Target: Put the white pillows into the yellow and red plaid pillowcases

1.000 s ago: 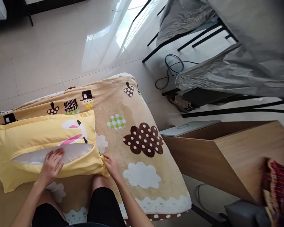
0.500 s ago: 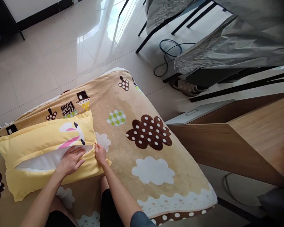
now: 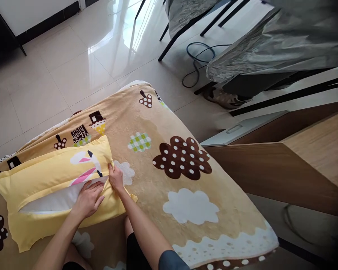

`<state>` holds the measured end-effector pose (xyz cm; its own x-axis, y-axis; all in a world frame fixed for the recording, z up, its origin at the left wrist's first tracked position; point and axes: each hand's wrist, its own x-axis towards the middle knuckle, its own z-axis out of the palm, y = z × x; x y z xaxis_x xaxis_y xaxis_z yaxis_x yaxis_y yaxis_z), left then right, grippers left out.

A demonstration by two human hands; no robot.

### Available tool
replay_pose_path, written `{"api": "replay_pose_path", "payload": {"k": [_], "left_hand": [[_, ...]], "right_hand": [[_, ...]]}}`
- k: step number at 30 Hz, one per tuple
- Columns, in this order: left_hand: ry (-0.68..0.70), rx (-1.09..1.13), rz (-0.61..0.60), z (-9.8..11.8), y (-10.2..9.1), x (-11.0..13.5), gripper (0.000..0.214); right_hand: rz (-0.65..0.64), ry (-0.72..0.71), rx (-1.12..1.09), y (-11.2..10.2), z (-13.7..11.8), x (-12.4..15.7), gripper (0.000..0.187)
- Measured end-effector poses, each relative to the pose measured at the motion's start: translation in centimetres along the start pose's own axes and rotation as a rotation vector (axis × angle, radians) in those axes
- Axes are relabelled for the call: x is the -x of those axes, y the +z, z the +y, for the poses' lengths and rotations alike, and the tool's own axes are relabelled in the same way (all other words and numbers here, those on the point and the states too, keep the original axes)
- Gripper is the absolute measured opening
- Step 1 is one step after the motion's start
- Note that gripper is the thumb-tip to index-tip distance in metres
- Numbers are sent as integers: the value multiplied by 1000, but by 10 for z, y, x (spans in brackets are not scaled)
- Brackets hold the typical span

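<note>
A yellow pillowcase (image 3: 39, 176) with a pink and white rabbit print lies on the tan patterned blanket (image 3: 169, 202). Through its open slit shows the white pillow (image 3: 53, 200) inside. My left hand (image 3: 88, 200) lies flat with fingers spread on the case beside the right end of the slit. My right hand (image 3: 116, 177) pinches the case's right edge next to the rabbit print. My knees in black shorts (image 3: 135, 249) are under my arms.
A wooden cabinet (image 3: 298, 165) stands right of the bed. Behind it are covered furniture in grey sheeting (image 3: 270, 48), black metal legs, a black cable (image 3: 197, 62) and a shoe (image 3: 222, 98) on the glossy tiled floor (image 3: 59, 71).
My right hand has moved up from the case's lower right corner to its right edge at the slit. My left hand slid right along the slit. The view has tilted slightly.
</note>
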<state>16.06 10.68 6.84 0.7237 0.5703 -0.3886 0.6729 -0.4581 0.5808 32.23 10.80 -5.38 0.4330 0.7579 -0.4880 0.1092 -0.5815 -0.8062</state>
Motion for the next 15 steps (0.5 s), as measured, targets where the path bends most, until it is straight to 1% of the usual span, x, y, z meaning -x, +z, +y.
{"api": "replay_pose_path", "payload": {"k": [2,4,7,9,10,11,12,13,15], "left_hand": [[10,0,60,-3,2,1,40],[40,16,146,-5,4,2,37],[105,23,337,-5,7,5,37],[119,-10,462,-3,7,9,36],[113,-27,505,-2,6,12,35],[101,-39,531,-1,6,14,33],[85,-43,545,1,6,15,31],[70,-43,548,2,5,16,30],[38,-49,542,4,5,14,30]], "right_hand": [[47,-6,83,-2,3,-2,45],[57,-19,151,-12,6,-6,43],[2,-73,217,-36,2,-15,39],[-31,-124,243,-55,-9,-16,34],[-39,-149,248,-63,-17,-13,32],[-46,-192,253,-69,-25,-8,32],[-61,-267,271,-74,-35,-1,34],[-87,-372,309,-76,-44,7,39],[-132,-622,445,-71,-59,23,52]]}}
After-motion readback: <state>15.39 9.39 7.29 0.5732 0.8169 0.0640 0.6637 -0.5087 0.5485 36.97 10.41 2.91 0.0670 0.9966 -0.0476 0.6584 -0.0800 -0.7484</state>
